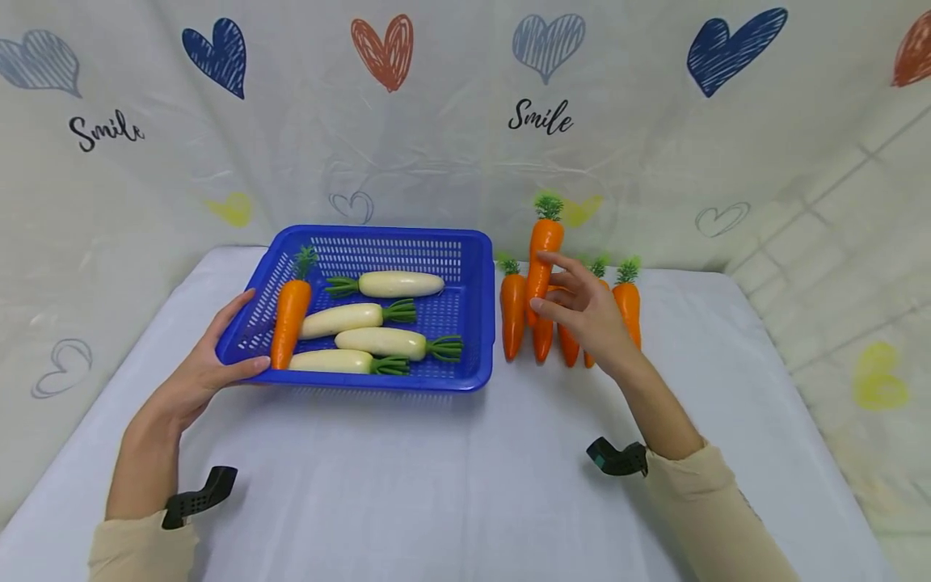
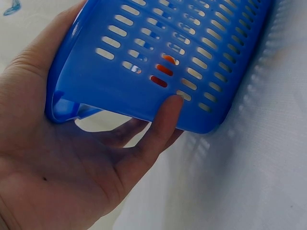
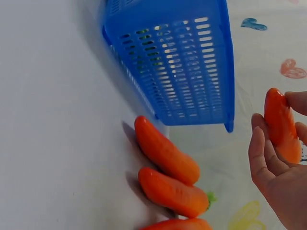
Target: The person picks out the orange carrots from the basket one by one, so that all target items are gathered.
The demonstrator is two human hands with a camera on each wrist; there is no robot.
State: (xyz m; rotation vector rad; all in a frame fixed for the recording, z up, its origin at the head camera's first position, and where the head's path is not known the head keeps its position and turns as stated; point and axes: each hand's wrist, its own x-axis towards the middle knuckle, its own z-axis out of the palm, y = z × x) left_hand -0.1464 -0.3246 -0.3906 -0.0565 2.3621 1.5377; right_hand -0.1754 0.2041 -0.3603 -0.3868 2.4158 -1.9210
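Observation:
A blue plastic basket [image 1: 436, 384] stands left of centre, its left end held by my left hand [image 1: 195, 373], with thumb and fingers around the rim and wall. In the left wrist view that hand [image 2: 91, 167] presses fingers against the slotted side. Inside lie several white radishes [image 1: 400, 283] with green tops and one carrot [image 1: 290, 319] along the left wall. My right hand [image 1: 595, 319] pinches another carrot [image 1: 547, 238], raised above a row of carrots [image 1: 512, 315] to the right of the basket. The right wrist view shows this carrot [image 3: 278, 120] between thumb and fingers.
A white cloth [image 1: 436, 477] covers the table. Behind it hangs a pale curtain [image 1: 451, 178] printed with hearts and lettering. The row's rightmost carrot [image 1: 628, 303] lies beyond my right hand, which partly hides others. Black wrist cameras [image 1: 618, 458] sit on both forearms.

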